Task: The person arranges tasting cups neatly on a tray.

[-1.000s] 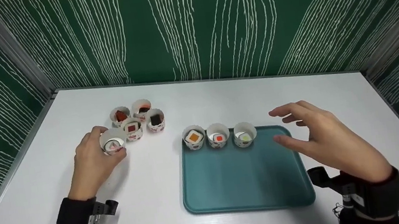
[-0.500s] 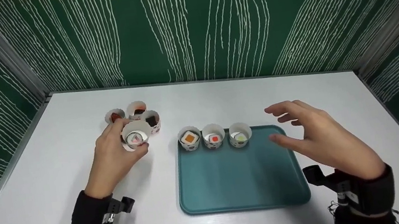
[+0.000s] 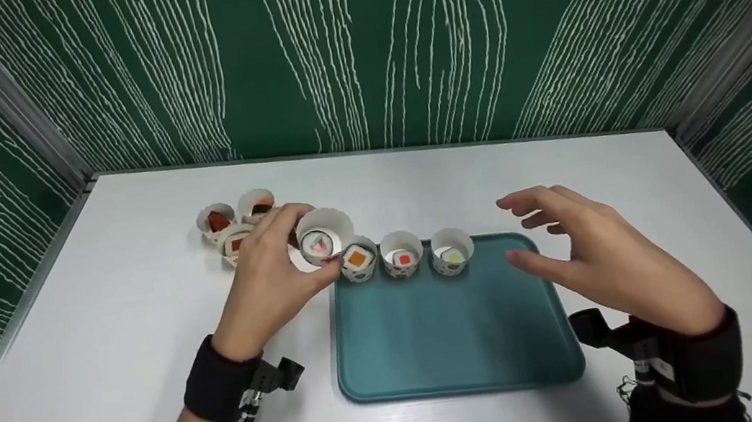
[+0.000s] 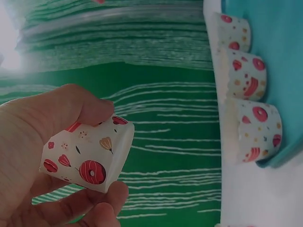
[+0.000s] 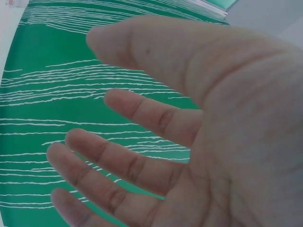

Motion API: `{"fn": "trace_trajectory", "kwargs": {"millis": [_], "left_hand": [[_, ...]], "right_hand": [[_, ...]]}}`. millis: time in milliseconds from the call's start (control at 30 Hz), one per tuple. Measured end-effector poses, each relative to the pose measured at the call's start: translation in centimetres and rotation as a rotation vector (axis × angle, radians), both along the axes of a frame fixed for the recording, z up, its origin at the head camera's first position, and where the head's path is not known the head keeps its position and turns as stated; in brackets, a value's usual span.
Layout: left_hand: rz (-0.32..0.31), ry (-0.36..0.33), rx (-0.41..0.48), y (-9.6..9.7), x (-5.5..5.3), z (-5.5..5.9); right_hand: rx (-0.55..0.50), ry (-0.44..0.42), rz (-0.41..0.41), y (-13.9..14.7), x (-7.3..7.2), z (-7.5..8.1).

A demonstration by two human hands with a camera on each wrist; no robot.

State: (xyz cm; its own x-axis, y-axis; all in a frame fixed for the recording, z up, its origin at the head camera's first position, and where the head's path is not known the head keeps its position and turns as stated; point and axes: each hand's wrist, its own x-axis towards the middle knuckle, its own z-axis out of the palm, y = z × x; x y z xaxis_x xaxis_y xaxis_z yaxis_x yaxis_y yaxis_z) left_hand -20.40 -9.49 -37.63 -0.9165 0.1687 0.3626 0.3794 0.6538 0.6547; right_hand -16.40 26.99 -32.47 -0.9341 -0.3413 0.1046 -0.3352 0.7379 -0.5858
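My left hand [image 3: 267, 277] grips a white paper baking cup [image 3: 330, 223] by its sides, thumb in front and fingers behind. Inside lies a round sushi piece [image 3: 316, 245] with a pink and white centre. The held cup is off the table, tilted towards me, just left of a cup with an orange-centred sushi piece [image 3: 357, 258]. That cup stands in a row along the far edge of a teal tray [image 3: 452, 346], beside a red-centred one [image 3: 402, 258] and a pale green one [image 3: 453, 259]. My right hand [image 3: 587, 245] hovers over the tray's right side, fingers spread, holding nothing.
Behind my left hand stands a cluster of similar cups, including one with a dark red piece [image 3: 217, 221] and one at the back [image 3: 256, 203]; another is mostly hidden. Green walls [image 3: 290, 55] with white wavy lines enclose the white table [image 3: 104, 297].
My left hand has carried the cup rightwards from beside the cluster to the tray's far left corner. My right hand has stayed almost still.
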Motion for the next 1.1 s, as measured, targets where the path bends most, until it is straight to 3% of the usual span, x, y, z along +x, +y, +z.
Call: {"fn": "trace_trajectory", "kwargs": {"millis": [733,1100], "left_hand": [[-0.249,0.077,0.062,7.2,0.0,0.1],[-0.324,0.071,0.033,9.4,0.5,-0.3]], "right_hand": [[-0.007,0.021,0.023,-0.5,-0.2,-0.2],[0.000,-0.003,0.003,-0.2,-0.1,-0.1]]}}
